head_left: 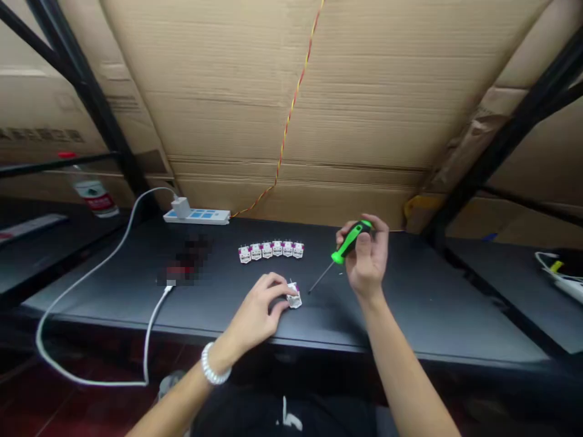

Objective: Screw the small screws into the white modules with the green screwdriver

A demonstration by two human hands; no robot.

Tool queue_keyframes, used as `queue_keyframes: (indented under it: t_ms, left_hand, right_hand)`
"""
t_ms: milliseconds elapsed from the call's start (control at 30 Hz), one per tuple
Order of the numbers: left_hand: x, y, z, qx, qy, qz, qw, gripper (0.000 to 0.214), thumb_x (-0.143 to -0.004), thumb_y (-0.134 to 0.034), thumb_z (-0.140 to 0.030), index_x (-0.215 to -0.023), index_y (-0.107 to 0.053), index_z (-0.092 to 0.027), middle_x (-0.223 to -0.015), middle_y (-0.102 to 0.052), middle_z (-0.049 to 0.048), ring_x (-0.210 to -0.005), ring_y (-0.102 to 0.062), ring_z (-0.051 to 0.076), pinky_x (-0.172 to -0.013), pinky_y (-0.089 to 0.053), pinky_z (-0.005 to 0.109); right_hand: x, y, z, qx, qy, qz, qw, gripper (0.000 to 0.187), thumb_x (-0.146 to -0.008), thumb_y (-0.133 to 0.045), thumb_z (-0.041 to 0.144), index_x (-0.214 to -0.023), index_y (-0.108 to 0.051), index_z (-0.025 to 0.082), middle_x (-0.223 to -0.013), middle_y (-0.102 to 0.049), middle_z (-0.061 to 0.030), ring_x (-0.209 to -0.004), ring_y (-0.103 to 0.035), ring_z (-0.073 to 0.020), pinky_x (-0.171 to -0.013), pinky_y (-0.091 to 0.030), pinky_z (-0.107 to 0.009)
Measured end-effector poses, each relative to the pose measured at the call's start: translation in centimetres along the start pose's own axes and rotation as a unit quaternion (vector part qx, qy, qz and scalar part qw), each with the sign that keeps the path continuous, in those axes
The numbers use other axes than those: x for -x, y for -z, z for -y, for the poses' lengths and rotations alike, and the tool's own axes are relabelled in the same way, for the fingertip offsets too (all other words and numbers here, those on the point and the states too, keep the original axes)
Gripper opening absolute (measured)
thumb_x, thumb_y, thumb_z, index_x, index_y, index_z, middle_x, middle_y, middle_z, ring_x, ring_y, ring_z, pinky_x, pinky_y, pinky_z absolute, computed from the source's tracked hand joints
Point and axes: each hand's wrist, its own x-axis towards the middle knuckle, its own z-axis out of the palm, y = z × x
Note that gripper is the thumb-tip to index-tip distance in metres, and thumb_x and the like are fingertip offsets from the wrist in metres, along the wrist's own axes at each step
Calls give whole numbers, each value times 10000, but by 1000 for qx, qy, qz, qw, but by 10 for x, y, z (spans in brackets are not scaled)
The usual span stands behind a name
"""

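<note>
A small white terminal module (pixel 294 297) sits gripped under the curled fingers of the left hand (pixel 257 303) on a black tabletop (pixel 423 303), while the raised right hand (pixel 364 258) closes around a green-and-black screwdriver (pixel 350 241), its shaft angled down just beside. Six matching modules (pixel 271 250) stand in a row behind; a power strip (pixel 197 216) and white cable (pixel 104 267) lie beyond.

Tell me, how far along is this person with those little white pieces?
Six small white pieces already stand in a neat row on the black table. In hand, the left hand pinches a seventh piece and the right hand holds a green-handled screwdriver. Remaining: that seventh piece, not yet in the row.
</note>
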Motion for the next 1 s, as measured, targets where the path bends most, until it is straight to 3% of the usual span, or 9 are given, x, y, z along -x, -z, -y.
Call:
queue_keyframes:
  t_ms: [133, 267, 733, 1000]
  left_hand:
    - [-1, 0, 7, -52, -58, 46, 996, 315, -1027, -531, -89, -1141, -782, -241, -1065, -690, 75, -1004, -655, 227, -903, -565, 357]
    - [-1, -2, 11, -98, -77, 75, 989, 304, -1042, -524, -102, -1114, -789, -234, -1021, -695, 70, -969, -658, 224, -868, -566, 338]
    - [-3, 4, 4, -75, -35, 65, 994, 271, -1047, -502, -132, -1087, -753, -229, -1043, -731, 60, -945, -713, 208, -871, -571, 303]
    - [-2, 8, 12, -143, -77, 112, 980, 399, -1013, -495, -44, -1208, -768, -259, -1113, -707, 68, -984, -705, 213, -864, -565, 297]
  right_hand:
    - [-2, 6, 0, -2, -1, -3, 1000, 281, -1021, -629, 472, -1244, -538, 327, -937, -625, 3, -745, -641, -153, -616, -527, -286]
    - [-1, 8, 0, 8, -4, 3, 1000, 296, -1019, -626, 484, -1251, -530, 328, -934, -623, 6, -747, -639, -159, -621, -518, -291]
    - [1, 8, 0, 9, -11, 2, 1000, 317, -1014, -631, 481, -1263, -528, 314, -946, -635, -5, -766, -655, -163, -650, -549, -301]
    - [1, 8, -1, 8, -7, 5, 1000, 326, -1006, -645, 482, -1265, -539, 314, -946, -645, -9, -787, -673, -172, -649, -564, -307]
